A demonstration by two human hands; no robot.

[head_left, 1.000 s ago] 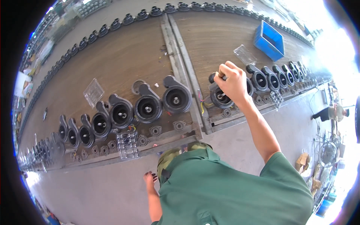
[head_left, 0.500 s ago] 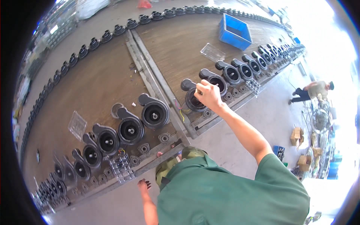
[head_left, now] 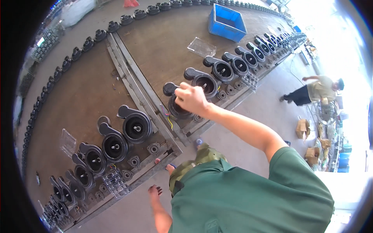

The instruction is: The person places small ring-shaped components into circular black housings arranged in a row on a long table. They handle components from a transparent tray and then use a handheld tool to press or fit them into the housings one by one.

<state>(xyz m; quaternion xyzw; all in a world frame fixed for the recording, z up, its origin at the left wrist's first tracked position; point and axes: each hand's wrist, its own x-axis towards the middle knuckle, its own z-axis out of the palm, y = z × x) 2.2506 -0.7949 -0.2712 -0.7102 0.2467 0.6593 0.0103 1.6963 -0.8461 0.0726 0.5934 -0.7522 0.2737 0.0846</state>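
My right hand (head_left: 191, 99) reaches over the bench, its fingers closed at the mouth of a round black pump-like housing (head_left: 180, 110) with a side spout. Whatever the fingers hold is hidden behind the hand. A matching housing (head_left: 204, 85) with a metal shaft in its middle stands just beyond. My left hand (head_left: 155, 190) hangs low beside the bench's front edge, fingers loosely apart, with nothing visible in it. Left of the bench's metal seam stands another housing (head_left: 136, 127), its shaft upright. Small round flanged parts (head_left: 154, 148) lie along the near edge.
A blue crate (head_left: 228, 23) and a clear plastic tray (head_left: 201, 47) are on the bench (head_left: 155, 58). Coloured wires (head_left: 169, 120) lie near the seam. Stacked small metal parts (head_left: 115, 184) sit at the front edge. Another person (head_left: 316, 91) stands at the right, near cardboard boxes (head_left: 303, 128).
The view has shifted, so the bench appears further left. My right hand stays at the same housing, still closed. The other person's arm is now stretched out.
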